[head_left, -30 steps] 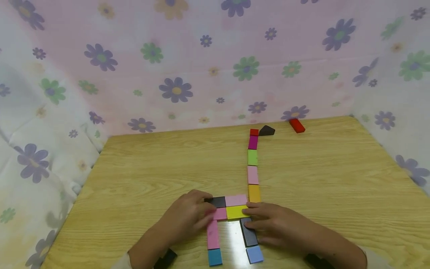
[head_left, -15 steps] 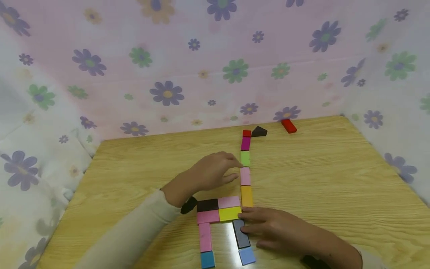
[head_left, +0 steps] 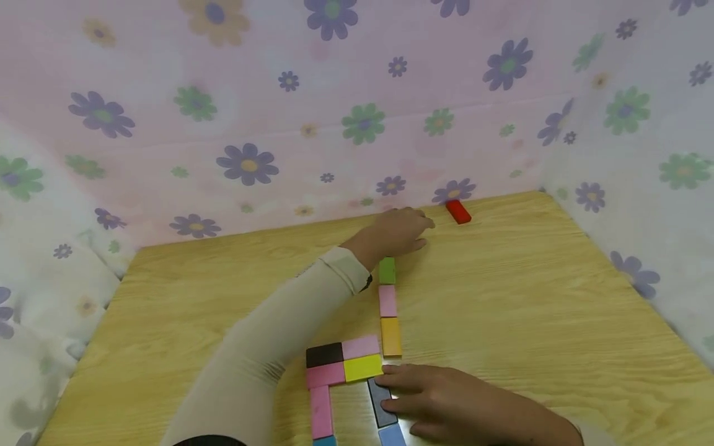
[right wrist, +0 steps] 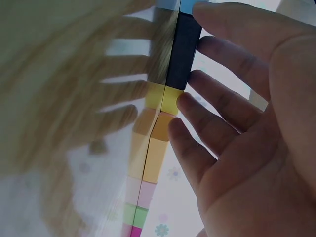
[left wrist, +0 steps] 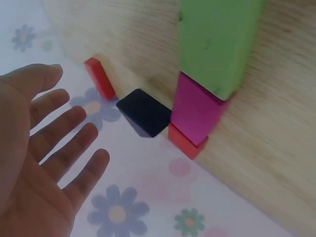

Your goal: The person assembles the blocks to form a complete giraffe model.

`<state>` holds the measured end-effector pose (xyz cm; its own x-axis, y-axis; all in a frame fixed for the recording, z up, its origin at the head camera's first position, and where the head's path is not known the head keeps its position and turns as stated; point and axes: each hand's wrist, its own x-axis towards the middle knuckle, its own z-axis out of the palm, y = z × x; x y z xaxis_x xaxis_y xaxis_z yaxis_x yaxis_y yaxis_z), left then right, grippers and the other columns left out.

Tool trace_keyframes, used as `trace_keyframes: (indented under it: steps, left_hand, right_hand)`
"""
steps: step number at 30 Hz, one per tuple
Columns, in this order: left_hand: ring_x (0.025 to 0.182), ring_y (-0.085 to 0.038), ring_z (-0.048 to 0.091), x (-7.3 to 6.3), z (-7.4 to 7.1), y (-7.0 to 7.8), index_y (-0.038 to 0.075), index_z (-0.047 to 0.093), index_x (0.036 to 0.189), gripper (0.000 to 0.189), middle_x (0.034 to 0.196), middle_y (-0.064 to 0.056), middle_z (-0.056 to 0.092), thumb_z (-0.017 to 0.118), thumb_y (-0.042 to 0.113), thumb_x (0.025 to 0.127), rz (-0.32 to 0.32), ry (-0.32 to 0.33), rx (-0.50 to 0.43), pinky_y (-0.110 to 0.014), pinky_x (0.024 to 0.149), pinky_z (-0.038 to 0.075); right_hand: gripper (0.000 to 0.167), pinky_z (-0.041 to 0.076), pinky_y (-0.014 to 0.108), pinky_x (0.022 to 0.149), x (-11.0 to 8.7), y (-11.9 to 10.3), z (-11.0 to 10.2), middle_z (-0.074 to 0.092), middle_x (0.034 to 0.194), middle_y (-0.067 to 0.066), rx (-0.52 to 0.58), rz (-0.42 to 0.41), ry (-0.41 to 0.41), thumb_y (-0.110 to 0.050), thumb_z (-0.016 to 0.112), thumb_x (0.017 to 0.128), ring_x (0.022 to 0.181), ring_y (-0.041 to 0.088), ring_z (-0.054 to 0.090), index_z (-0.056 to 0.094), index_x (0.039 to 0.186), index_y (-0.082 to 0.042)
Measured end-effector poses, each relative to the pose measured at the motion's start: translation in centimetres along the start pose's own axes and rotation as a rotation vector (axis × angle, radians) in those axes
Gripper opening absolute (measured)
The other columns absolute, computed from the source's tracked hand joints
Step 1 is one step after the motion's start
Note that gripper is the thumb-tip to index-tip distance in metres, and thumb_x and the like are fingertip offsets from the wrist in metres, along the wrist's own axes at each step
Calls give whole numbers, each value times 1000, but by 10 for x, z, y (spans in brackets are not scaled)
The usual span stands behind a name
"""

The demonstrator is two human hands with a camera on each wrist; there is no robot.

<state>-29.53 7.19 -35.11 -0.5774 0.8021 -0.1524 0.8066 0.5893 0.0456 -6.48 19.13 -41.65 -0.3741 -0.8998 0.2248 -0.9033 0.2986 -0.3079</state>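
Note:
My left hand (head_left: 395, 232) reaches over the far end of a row of toy blocks, fingers extended and holding nothing. In the left wrist view, a black block with slanted sides (left wrist: 144, 112) and a small red block (left wrist: 186, 141) at the end of the magenta block (left wrist: 199, 107) lie nearest to it. The head view has these hidden behind the hand. My right hand (head_left: 435, 393) stays low beside the dark grey block (head_left: 380, 399) and the yellow block (head_left: 363, 368), its loose fingertips right at their edges. Green (head_left: 387, 271), pink (head_left: 387, 301) and orange blocks (head_left: 391, 337) continue the row.
A loose red block (head_left: 458, 212) lies at the table's back edge, against the flowered cloth (head_left: 312, 111). Left of the yellow block are a black block (head_left: 325, 355) and several pink blocks (head_left: 321, 412). The left sleeve (head_left: 268, 334) spans the table's wooden top (head_left: 195, 297).
My left hand has left the black and pink blocks and moved forward and right to the row's far end. My right hand stays by the dark grey block. The head view has shifted right.

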Motion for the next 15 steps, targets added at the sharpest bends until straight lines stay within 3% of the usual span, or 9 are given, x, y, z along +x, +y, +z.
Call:
trace_keyframes:
  steps: [4, 8, 10, 15]
  left_hand:
    - [135, -22, 52, 23, 6, 5, 14, 53, 144, 39, 146, -3, 56, 48, 20, 106, 12, 44, 58, -35, 113, 44]
    - [125, -21, 60, 42, 6, 12, 15, 59, 138, 38, 139, -2, 62, 38, 11, 106, -1, 83, 88, -33, 102, 51]
    - [121, -21, 62, 53, 6, 16, 17, 59, 137, 38, 135, 0, 65, 35, 10, 107, -25, 74, 103, -35, 98, 52]
    - [122, -18, 61, 76, 9, 27, 20, 56, 139, 37, 131, 2, 65, 33, 15, 110, -75, 37, 200, -36, 104, 51]
  right_hand:
    - [36, 54, 29, 101, 2, -2, 2, 55, 145, -2, -22, -13, 13, -27, 69, 96, 134, 18, 55, 65, 131, -23]
    - [38, 53, 31, 103, 3, -1, 3, 55, 145, 1, -35, -19, 10, -27, 70, 93, 134, 20, 54, 65, 131, -22]
    - [40, 53, 32, 103, 3, 1, 4, 56, 145, 3, -51, -29, 9, -26, 72, 92, 135, 22, 55, 65, 131, -20]
    - [36, 54, 31, 101, 3, 3, 4, 56, 145, 4, -48, -26, 10, -27, 69, 96, 132, 23, 57, 66, 131, -19]
